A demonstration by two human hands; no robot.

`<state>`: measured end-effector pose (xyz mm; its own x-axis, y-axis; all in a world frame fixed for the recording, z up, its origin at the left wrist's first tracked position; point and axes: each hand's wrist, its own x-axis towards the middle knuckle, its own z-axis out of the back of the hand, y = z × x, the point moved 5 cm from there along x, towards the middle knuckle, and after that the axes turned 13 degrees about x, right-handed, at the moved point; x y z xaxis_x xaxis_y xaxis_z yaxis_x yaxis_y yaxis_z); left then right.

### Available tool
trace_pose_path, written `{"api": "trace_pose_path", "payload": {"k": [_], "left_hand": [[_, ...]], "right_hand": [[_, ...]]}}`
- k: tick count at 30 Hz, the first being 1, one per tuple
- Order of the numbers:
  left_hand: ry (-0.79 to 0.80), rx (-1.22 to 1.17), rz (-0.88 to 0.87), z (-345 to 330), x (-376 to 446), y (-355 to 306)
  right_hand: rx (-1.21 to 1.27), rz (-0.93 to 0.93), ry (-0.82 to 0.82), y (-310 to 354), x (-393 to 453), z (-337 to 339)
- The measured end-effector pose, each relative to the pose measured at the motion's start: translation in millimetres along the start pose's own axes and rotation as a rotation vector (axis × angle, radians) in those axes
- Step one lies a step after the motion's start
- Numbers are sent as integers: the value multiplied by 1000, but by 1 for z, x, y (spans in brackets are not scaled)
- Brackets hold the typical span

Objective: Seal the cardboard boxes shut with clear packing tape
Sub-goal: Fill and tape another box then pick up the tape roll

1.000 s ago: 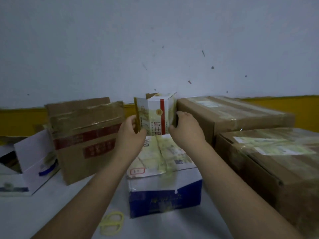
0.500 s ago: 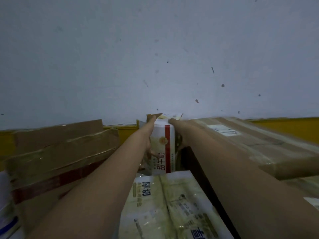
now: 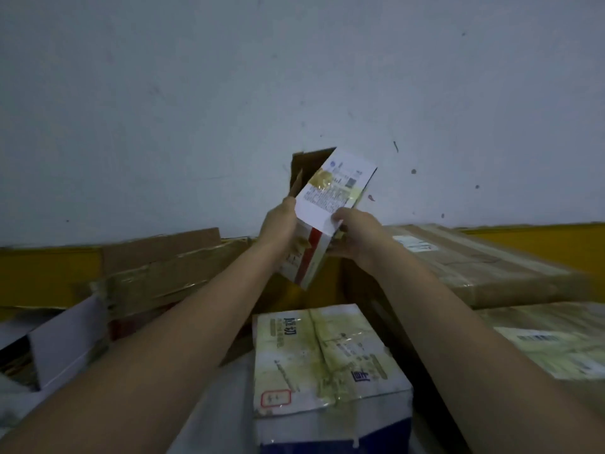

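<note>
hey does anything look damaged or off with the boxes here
Yes. The small white carton that the left hand and right hand hold tilted has its top flaps open. The box lying below shows yellowed stains and wrinkled tape.

I hold the small box [image 3: 314,224] up between both hands, above the taped box [image 3: 327,362]; big cartons [image 3: 484,267] sit right
</note>
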<state>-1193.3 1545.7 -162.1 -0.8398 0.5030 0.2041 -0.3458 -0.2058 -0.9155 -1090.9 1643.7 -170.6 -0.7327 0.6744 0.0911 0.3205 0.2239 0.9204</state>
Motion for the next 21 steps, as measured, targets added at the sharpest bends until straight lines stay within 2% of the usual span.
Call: {"api": "trace_pose_path", "payload": {"k": [2,7,11,16,21], "left_hand": [[-67,55,-114,29,-20,-17],[-203,24,-300,86,-78,-41],[-246,-10,-451,114,-136,-50],[-319,-180,-482,142,-192,-27],[-443,-222,-419,166,-253,17]], "right_hand": [[137,22,29,20,-28,1],[302,-130,230,39,-89,-1],[351,-65,292,21,-138,-3],[509,-15,519,-8,-202,0],[497,-76,599,-58,-243,-11]]}}
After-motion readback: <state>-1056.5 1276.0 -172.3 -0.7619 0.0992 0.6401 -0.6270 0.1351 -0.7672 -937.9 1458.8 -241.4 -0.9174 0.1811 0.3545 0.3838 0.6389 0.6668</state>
